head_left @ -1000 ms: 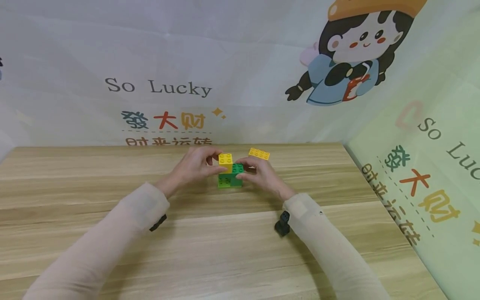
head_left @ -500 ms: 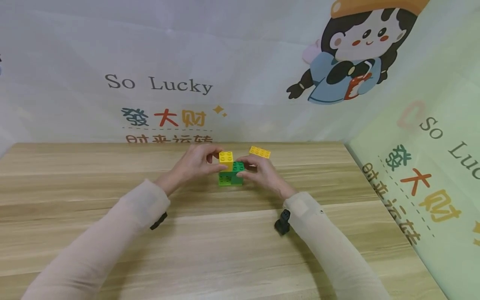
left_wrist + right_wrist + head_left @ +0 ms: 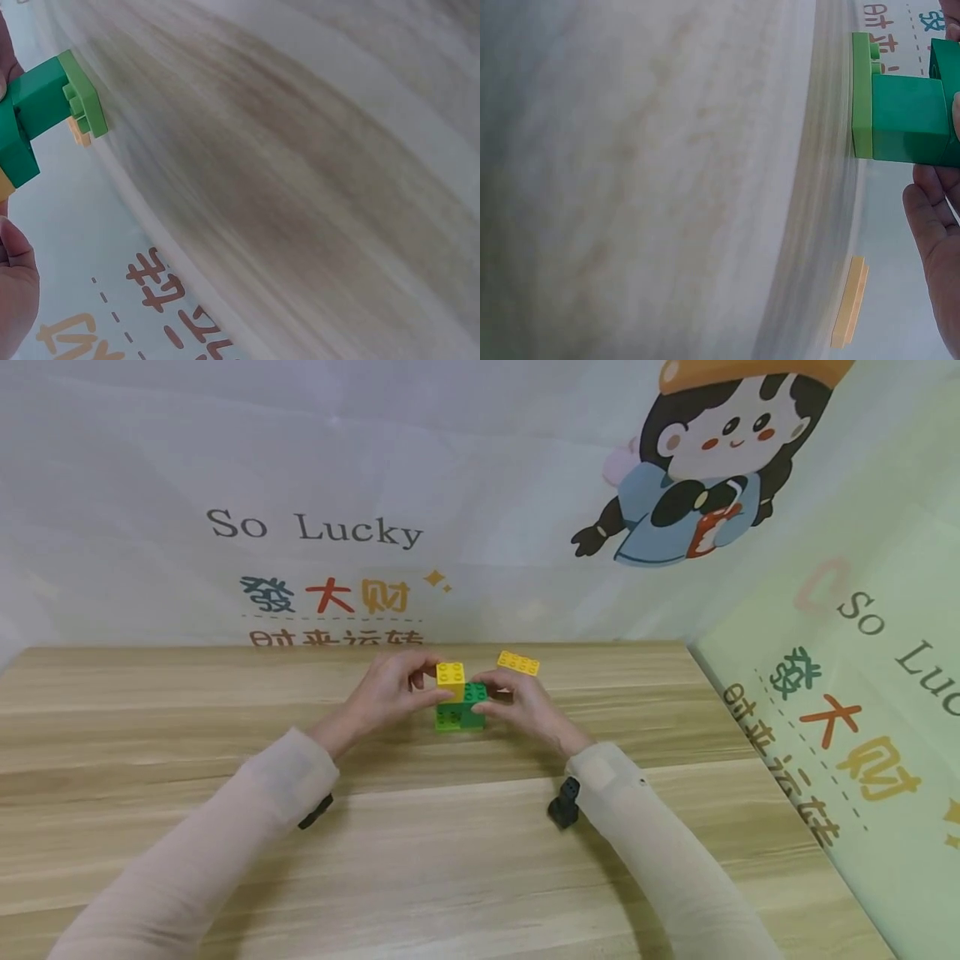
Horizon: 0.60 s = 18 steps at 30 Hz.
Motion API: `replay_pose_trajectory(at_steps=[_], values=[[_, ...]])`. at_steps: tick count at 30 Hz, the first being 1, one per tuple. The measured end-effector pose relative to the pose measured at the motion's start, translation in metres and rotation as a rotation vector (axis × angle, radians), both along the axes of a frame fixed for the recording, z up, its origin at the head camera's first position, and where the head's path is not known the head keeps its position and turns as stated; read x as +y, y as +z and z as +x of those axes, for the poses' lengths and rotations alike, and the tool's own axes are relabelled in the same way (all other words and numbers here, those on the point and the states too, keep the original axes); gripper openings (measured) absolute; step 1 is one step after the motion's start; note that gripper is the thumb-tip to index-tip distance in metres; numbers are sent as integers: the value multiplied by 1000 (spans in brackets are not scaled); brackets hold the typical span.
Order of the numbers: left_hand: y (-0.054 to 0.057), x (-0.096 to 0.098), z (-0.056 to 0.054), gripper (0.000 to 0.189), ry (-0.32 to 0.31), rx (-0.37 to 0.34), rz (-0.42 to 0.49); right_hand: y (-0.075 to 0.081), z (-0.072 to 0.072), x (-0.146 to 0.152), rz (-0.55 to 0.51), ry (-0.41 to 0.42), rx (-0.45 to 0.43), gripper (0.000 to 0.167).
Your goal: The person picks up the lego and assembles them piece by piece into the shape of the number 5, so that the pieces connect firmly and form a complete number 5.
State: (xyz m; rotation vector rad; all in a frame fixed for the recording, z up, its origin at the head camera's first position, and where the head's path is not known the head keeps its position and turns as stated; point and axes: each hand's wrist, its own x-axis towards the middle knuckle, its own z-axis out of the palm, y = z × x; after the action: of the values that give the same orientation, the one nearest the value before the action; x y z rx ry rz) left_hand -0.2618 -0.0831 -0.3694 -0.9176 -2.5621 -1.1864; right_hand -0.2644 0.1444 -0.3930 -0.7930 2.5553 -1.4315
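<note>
Near the middle of the head view, just below the far edge of the surface, we see the stack between the person's hands. The left hand pinches the yellow block at the stack's upper left; the right hand, at its right, holds the upper green block between thumb and fingers.

The weak spot, we judge, is the overhang. The left-wrist view shows the upper green block jutting past the lower green block, with a gap over the bare studs of the light-green plate, and the yellow block sits on that unsupported end. If the left hand presses hard there while the right hand's hold is loose, the upper block could tip like a lever and pop off, or the plate could lift at its right side.

We cannot tell whether the yellow block is fully seated; if it is not, a sideways pull could free it. The yellow plate lies just beyond the right hand, higher in the frame, where a backward swing of the knuckles might nudge it towards the edge.
</note>
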Motion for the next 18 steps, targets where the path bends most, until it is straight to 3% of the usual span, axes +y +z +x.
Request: replay_pose_trajectory(at_steps=[18], values=[[-6,2,0,34,25,-79,80,2,1,0,24,8,12,37]])
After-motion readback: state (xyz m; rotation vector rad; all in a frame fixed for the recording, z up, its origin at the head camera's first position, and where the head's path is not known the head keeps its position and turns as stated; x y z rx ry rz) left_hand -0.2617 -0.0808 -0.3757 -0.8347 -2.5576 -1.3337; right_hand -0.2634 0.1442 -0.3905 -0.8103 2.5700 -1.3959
